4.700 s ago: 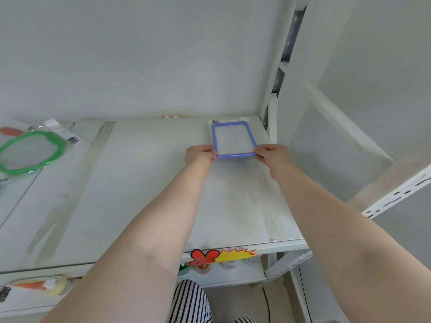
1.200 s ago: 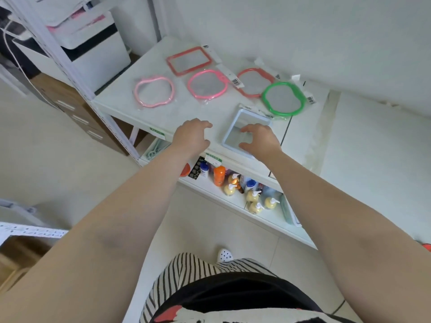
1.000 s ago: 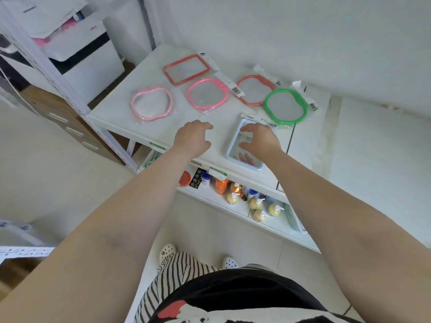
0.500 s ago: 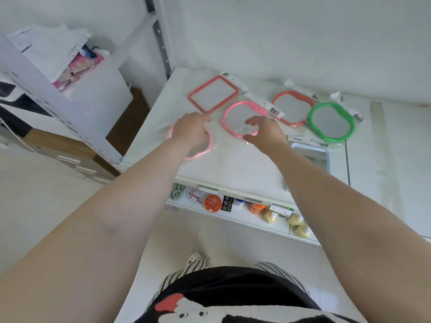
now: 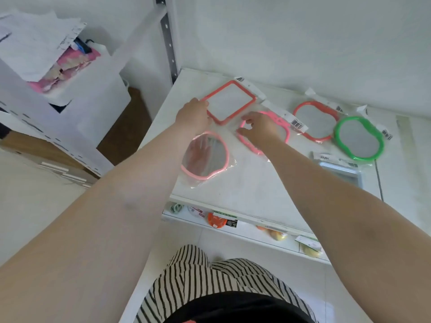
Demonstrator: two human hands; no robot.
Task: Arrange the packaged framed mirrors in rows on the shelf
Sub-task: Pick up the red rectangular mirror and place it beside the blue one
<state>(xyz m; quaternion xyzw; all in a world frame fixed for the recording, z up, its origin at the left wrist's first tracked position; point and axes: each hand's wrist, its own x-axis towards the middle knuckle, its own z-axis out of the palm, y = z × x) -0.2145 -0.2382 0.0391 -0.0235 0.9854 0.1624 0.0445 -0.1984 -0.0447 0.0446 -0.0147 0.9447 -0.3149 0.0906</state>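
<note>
Head view: a person leans over a white shelf (image 5: 245, 190), both bare arms stretched out across it.
Left hand: the left hand (image 5: 194, 116) rests at the left corner of the red rectangular mirror (image 5: 229, 102); its fingers curl at the frame's edge, though I cannot tell whether they truly grip it.
Right hand: the right hand (image 5: 260, 129) hovers over the pink mirror (image 5: 283, 127), fingers loosely spread and bent, holding nothing that I can see.
Red rectangular mirror: lies flat in its clear bag near the shelf's back left corner, turned at an angle.
Pale pink mirror: the pale pink mirror (image 5: 205, 157) lies nearer the front edge, on the left side, partly under the left forearm.
Back row: toward the right along the back edge lie a red rounded mirror (image 5: 316, 120) and then a green mirror (image 5: 359, 137), just beside each other.
Blue mirror: a light blue mirror (image 5: 342, 171) lies in front of the green one, partly hidden by the right forearm.
Lower shelf: small bottles (image 5: 277, 235) stand under the front edge.
Off to the left: a white box (image 5: 70, 89) holds papers.
</note>
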